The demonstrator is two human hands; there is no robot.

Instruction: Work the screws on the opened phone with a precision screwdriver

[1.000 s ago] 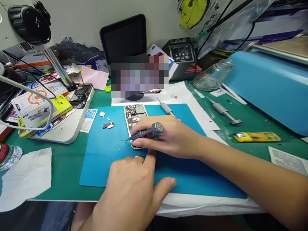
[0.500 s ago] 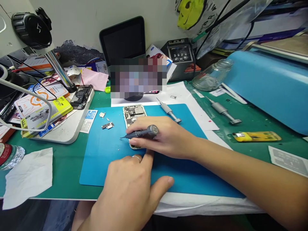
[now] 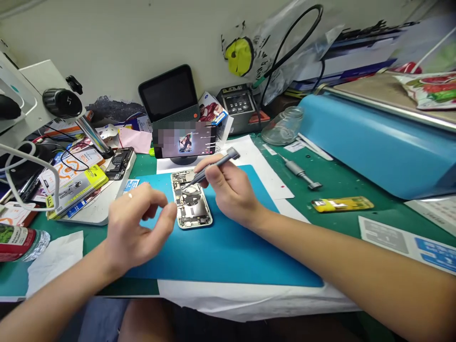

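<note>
An opened phone (image 3: 194,213) with its inner parts bare lies on the blue mat (image 3: 221,256). My right hand (image 3: 233,190) grips a slim grey screwdriver (image 3: 217,162). Its tip points down over the upper part of the phone; whether it touches cannot be seen. At the phone's left edge is my left hand (image 3: 137,228), thumb and forefinger bent together in a pinch. Anything between those fingertips is too small or hidden to make out. The small loose parts left of the phone are covered by this hand.
A lit phone (image 3: 199,142) stands behind the mat, before a dark-screened device (image 3: 167,92). Another grey screwdriver (image 3: 299,171) and a yellow tool (image 3: 344,204) lie to the right. A glass jar (image 3: 285,126) stands at the back; boxes (image 3: 76,187) crowd the left.
My left hand has lifted off the phone's lower end and shifted to its left side, now pinched. The right hand has turned the screwdriver over the phone's inside. The camera view has shifted.
</note>
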